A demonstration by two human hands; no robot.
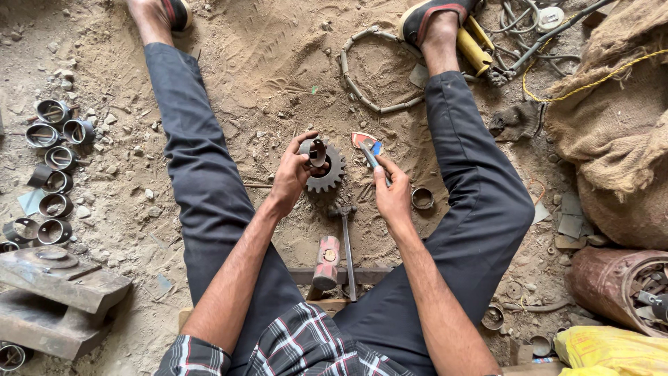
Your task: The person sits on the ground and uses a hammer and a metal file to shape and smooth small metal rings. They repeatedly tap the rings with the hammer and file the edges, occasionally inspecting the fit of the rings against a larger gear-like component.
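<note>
Plaid shirt fabric (306,345) fills the bottom edge, closest to the lens, with both bare forearms running up from it between legs in dark trousers (202,174).

Left hand (291,175): fingers curled and pinched around a short metal bushing (318,150). The bushing sits over the centre of a dark toothed gear (328,169), which lies flat on the sandy ground (264,63). The bushing's long axis tilts slightly toward 1 o'clock, its open end facing up and away from the body.

Right hand (392,195): fingers closed around a slim tool (370,154) with a blue mark near its upper end. The tool's long axis runs from 5 o'clock at the hand to 11 o'clock at its tip, which points at the gear. Whether the tip touches the gear cannot be told.

Surroundings, working outward:
- At 3 o'clock of the right hand, just beside it, a small metal ring (422,198) lies flat.
- At 6 o'clock of the gear, a hammer (325,263) with a reddish head lies beside a thin steel rod (348,254) running 12 to 6 o'clock.
- At 9 o'clock, well apart, a cluster of similar metal sleeves (52,163) lies in the dirt, above a rusty steel block (56,292).
- At 12 o'clock, a curved hoop (376,69) lies near the right foot.
- At 3 o'clock, far out, burlap sacking (616,118).
</note>
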